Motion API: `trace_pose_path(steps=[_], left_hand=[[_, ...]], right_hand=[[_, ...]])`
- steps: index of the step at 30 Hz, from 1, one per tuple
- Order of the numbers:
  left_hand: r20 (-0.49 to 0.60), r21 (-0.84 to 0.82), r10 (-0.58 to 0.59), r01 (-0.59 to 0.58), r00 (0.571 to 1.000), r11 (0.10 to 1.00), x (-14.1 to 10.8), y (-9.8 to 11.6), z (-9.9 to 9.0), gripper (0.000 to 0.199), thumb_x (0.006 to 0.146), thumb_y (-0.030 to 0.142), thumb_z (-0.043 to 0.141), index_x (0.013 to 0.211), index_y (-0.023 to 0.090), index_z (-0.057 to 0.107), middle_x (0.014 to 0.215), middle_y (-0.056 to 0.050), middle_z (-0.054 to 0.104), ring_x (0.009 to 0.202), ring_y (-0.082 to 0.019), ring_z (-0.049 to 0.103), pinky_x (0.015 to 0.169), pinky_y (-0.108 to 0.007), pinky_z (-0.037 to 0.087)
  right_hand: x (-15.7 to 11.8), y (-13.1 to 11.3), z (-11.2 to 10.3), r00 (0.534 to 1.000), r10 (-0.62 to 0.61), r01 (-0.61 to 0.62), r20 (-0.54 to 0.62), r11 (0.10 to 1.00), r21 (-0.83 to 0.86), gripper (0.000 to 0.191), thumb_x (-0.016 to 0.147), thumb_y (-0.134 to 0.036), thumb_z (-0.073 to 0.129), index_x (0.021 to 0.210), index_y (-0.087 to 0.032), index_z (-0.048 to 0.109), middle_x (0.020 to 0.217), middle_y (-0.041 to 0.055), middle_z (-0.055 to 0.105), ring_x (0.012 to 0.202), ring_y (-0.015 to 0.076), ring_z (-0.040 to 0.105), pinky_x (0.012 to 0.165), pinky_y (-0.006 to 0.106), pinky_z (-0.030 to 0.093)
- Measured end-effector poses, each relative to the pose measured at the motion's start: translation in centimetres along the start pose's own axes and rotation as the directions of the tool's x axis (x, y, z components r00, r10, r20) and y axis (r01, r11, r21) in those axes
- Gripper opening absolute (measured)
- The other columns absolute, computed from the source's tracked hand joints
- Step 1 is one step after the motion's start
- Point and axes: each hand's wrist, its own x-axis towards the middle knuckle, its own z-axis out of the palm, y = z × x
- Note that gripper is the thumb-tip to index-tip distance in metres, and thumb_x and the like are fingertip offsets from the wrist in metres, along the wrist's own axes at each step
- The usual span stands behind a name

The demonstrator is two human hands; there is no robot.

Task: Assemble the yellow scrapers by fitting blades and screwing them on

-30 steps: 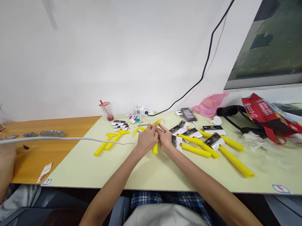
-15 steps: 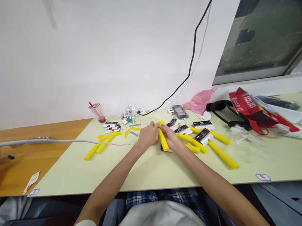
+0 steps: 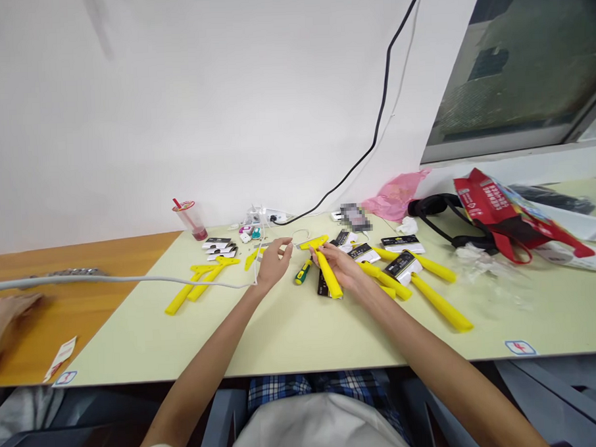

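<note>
The right hand wraps its fingers round the neck of a yellow scraper, which is held up just to the right of the screwdriver, its handle slanting down toward the person. The left hand is to the left of the screwdriver, fingers loosely curved and parted, with nothing visible between them.

With one hand alone on the smooth handle, the scraper could twist if that grip loosens. Its thin grey blade points toward the left fingers and might nick them if the hands close carelessly. The pale cable, running in from the left of the screwdriver, could snag the left wrist; whether they touch is unclear.

The scraper looks like glossy moulded plastic, T-shaped, with a tubular handle. The screwdriver's grip is stubby, green and yellow. Stiff, flat printed cards lie right of it on the matt tabletop.
</note>
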Motion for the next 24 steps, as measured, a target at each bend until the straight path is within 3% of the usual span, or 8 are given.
trace_pose_path(steps=[4,7,24], left_hand=[[0.142,-0.351,-0.223,0.260,0.964,0.899,-0.5,-1.1,0.2,0.059,0.084,0.064,0.081,0.118,0.015,0.080,0.103,-0.014,0.079,0.084,-0.022,0.071,0.066,-0.032,0.058],[0.205,-0.444,-0.282,0.346,0.937,0.827,-0.8,-1.3,-0.3,0.061,0.072,0.062,0.092,0.110,0.015,0.085,0.096,-0.012,0.078,0.082,-0.019,0.065,0.066,-0.031,0.056],[0.238,-0.489,-0.287,0.370,0.928,0.790,-1.0,-1.5,-0.7,0.060,0.066,0.065,0.095,0.104,0.019,0.088,0.094,-0.009,0.073,0.083,-0.017,0.056,0.066,-0.028,0.048]], right_hand=[[-0.5,0.4,-0.2,0.998,0.054,-0.053,0.018,0.998,-0.028,0.039,0.085,0.006,0.075,0.109,-0.022,0.060,0.104,0.0065,0.081,0.090,0.0193,0.084,0.079,0.028,0.072],[-0.8,0.7,-0.1,0.998,0.063,-0.062,0.020,0.997,-0.048,0.041,0.086,0.005,0.076,0.112,-0.022,0.060,0.105,0.0073,0.082,0.091,0.0204,0.084,0.080,0.030,0.073],[-1.7,0.4,1.0,0.997,0.070,-0.071,-0.009,0.992,-0.104,0.043,0.084,0.004,0.078,0.111,-0.023,0.059,0.106,0.0060,0.081,0.104,0.0225,0.084,0.091,0.033,0.072]])
